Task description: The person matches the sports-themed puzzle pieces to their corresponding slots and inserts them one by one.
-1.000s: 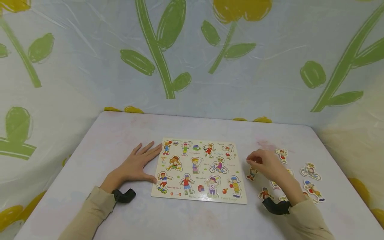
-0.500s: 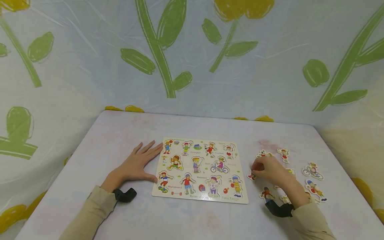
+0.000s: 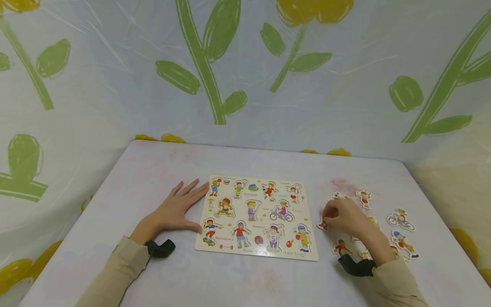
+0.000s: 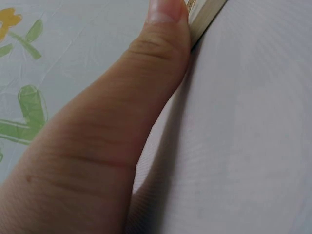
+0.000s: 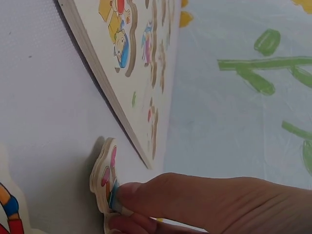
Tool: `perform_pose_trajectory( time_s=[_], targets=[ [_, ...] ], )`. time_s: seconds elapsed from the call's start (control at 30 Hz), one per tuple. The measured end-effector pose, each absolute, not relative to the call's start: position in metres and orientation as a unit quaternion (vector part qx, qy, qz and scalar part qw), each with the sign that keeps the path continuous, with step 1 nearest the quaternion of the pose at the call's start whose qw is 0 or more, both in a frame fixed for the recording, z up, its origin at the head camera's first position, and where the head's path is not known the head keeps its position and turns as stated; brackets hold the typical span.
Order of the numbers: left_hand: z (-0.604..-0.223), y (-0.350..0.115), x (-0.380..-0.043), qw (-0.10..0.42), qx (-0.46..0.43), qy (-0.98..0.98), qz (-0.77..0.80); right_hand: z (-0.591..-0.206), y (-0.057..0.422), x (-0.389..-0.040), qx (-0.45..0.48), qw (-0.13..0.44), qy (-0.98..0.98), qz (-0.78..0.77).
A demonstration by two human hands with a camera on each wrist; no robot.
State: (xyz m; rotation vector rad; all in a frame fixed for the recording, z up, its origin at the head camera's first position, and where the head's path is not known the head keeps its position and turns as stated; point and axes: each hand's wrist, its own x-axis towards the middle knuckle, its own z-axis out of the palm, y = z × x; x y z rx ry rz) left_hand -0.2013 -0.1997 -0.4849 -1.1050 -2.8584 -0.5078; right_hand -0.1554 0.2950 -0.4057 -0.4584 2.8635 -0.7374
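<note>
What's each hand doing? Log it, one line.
left hand: touching puzzle board; right hand: pinching wooden piece; loose pieces: right of board

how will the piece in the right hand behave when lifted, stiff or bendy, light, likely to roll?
The piece is probably stiff: its pale, layered edge looks like wood, as the board's does. It is likely light, being a small, thin cutout. Rolling seems unlikely if the right hand sets it down, since its printed face is flat.
</note>
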Motion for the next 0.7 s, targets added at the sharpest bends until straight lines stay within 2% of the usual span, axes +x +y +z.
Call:
perform_pose_trajectory(
  time_s=[0.7],
  targets=[
    [-0.488, -0.201, -0.203, 0.027, -0.356, -0.92, -0.162, -0.382, 0.283, -0.16, -0.13, 0.076, 0.952, -0.266]
  ],
)
